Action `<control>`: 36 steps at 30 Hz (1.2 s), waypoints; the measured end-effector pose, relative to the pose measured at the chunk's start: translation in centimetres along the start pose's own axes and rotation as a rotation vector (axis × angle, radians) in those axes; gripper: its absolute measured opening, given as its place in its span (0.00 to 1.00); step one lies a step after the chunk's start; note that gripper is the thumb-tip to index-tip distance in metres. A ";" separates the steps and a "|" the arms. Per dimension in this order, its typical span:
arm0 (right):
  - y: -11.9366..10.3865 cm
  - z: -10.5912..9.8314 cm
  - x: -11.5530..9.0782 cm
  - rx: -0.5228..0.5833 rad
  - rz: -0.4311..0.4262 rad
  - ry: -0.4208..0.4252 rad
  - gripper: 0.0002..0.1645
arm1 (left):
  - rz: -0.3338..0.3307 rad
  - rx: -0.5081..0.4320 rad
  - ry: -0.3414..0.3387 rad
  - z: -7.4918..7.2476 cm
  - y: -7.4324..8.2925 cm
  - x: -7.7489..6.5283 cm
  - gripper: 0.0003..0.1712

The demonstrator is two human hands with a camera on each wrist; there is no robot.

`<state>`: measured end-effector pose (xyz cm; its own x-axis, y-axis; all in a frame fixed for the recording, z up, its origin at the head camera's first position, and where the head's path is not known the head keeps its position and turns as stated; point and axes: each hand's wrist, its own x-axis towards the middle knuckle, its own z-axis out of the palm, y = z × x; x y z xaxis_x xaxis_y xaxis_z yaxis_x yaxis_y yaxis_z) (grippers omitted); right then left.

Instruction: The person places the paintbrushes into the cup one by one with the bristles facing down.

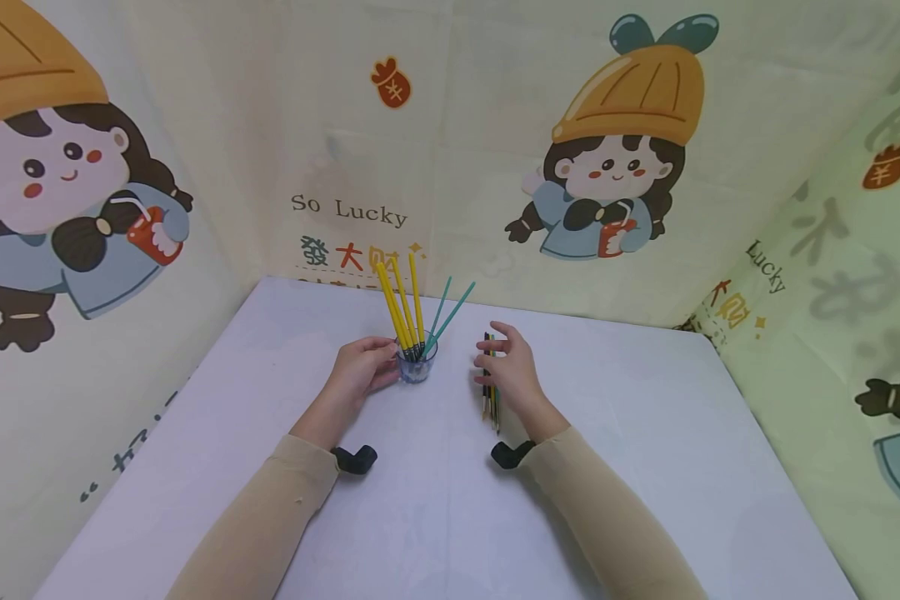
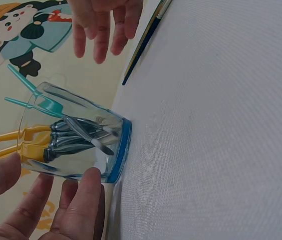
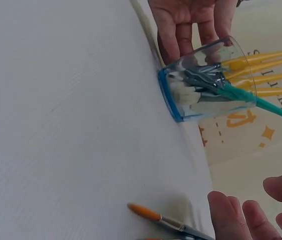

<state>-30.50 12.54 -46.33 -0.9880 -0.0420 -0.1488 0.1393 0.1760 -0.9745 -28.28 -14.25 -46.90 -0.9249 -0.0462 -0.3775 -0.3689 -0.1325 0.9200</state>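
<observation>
A clear drinking glass (image 1: 415,375) with a blue base (image 2: 124,150) stands upright on the table. Several yellow-handled paintbrushes (image 1: 417,300) and two teal-handled ones (image 1: 460,303) lean in it, bristles down. My left hand (image 1: 360,367) is at the glass's left side, its fingertips against the wall and the thumb by the rim, not wrapped round it. To the right, several loose paintbrushes (image 1: 487,392) lie on the table, bristle ends towards me; one has orange bristles (image 3: 144,212). Above them hovers my right hand (image 1: 513,367), fingers spread and holding nothing, hiding part of the handles.
The white table (image 1: 420,517) ends at a cloth backdrop (image 1: 480,167) printed with cartoon figures and lettering, which also rises at both sides. A black wrist mount (image 1: 356,460) sits at the left cuff, and another black mount (image 1: 512,455) at the right cuff.
</observation>
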 end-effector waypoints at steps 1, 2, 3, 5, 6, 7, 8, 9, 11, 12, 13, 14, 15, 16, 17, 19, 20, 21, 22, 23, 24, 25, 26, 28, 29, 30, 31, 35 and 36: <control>0.1 -0.1 0.0 -0.001 0.000 -0.005 0.46 | 0.001 -0.001 -0.001 0.0 0.0 0.0 0.19; 0.3 -0.3 0.1 0.000 0.000 -0.010 0.46 | 0.001 -0.002 -0.002 0.0 0.0 -0.1 0.19; 0.5 -0.4 0.1 0.003 0.001 -0.013 0.46 | 0.001 -0.003 -0.004 -0.1 0.0 -0.1 0.19; 0.7 -0.7 0.1 0.007 0.004 -0.018 0.46 | -0.002 -0.002 -0.002 -0.1 0.0 -0.2 0.18; 0.8 -0.8 0.1 0.008 0.005 -0.019 0.46 | -0.004 -0.003 0.000 -0.1 0.0 -0.2 0.18; 0.8 -0.9 0.0 0.009 0.007 -0.019 0.46 | -0.005 0.001 -0.001 -0.1 0.1 -0.3 0.18; 0.9 -1.0 0.0 0.004 0.009 -0.017 0.46 | -0.007 0.003 0.001 0.0 0.1 -0.2 0.18; 0.9 -1.2 -0.1 -0.002 0.010 -0.017 0.46 | -0.006 0.004 0.001 0.0 0.1 -0.2 0.18; 1.0 -1.4 -0.1 -0.015 0.011 -0.016 0.45 | -0.001 0.003 -0.001 -0.1 0.0 -0.3 0.19; 1.1 -1.5 -0.2 -0.023 0.013 -0.016 0.45 | 0.001 0.002 -0.001 -0.1 0.0 -0.3 0.19; 1.1 -1.6 -0.2 -0.032 0.015 -0.014 0.45 | 0.004 0.004 -0.001 -0.1 0.0 -0.3 0.19; 1.1 -1.8 -0.2 -0.043 0.018 -0.011 0.45 | 0.006 0.003 -0.001 -0.1 0.0 -0.3 0.19; 1.2 -1.9 -0.2 -0.050 0.022 -0.009 0.45 | 0.008 0.003 -0.001 -0.1 0.0 -0.3 0.19; 1.3 -2.0 -0.1 -0.064 0.025 -0.003 0.44 | 0.009 0.004 -0.001 -0.1 0.0 -0.3 0.19; 1.4 -2.2 -0.1 -0.075 0.027 0.002 0.45 | 0.009 0.006 -0.001 -0.1 0.0 -0.3 0.19; 1.5 -2.4 0.0 -0.105 0.030 0.013 0.45 | 0.005 0.007 0.004 0.0 0.1 -0.3 0.19; 1.6 -2.6 0.0 -0.123 0.032 0.016 0.45 | 0.002 0.007 0.005 0.0 0.1 -0.3 0.18; 1.6 -2.7 0.0 -0.141 0.034 0.018 0.45 | -0.001 0.007 0.006 0.0 0.1 -0.3 0.18; 1.7 -2.9 0.0 -0.158 0.035 0.020 0.45 | -0.003 0.007 0.007 0.0 0.1 -0.3 0.18; 1.7 -3.0 0.0 -0.172 0.038 0.019 0.45 | -0.005 0.007 0.009 0.0 0.2 -0.4 0.18; 1.7 -3.2 0.0 -0.186 0.042 0.020 0.45 | -0.008 0.007 0.010 0.1 0.2 -0.4 0.18; 1.7 -3.3 0.0 -0.199 0.046 0.018 0.46 | -0.010 0.005 0.012 0.1 0.2 -0.4 0.17; 1.7 -3.4 0.0 -0.211 0.049 0.017 0.46 | -0.009 0.006 0.010 0.1 0.2 -0.5 0.18; 1.7 -3.7 0.0 -0.237 0.056 0.014 0.46 | -0.005 0.005 0.009 0.1 0.3 -0.5 0.18; 1.6 -3.8 0.1 -0.250 0.062 0.013 0.46 | -0.005 0.004 0.010 0.1 0.3 -0.5 0.18; 1.6 -3.8 0.1 -0.263 0.070 0.011 0.46 | -0.004 0.002 0.010 0.1 0.2 -0.5 0.18; 1.5 -3.9 0.1 -0.280 0.079 0.006 0.46 | -0.003 0.001 0.008 0.0 0.2 -0.5 0.18; 1.4 -4.2 0.2 -0.331 0.112 -0.011 0.46 | -0.002 -0.006 0.005 0.0 0.2 -0.4 0.18; 1.3 -4.3 0.2 -0.341 0.116 -0.017 0.47 | -0.002 -0.008 0.003 0.0 0.2 -0.4 0.18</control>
<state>-30.79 16.96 -46.91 -0.9654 -0.0181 -0.2602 0.2169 0.4982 -0.8395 -27.95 -14.23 -46.60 -0.9239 -0.0485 -0.3796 -0.3700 -0.1405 0.9183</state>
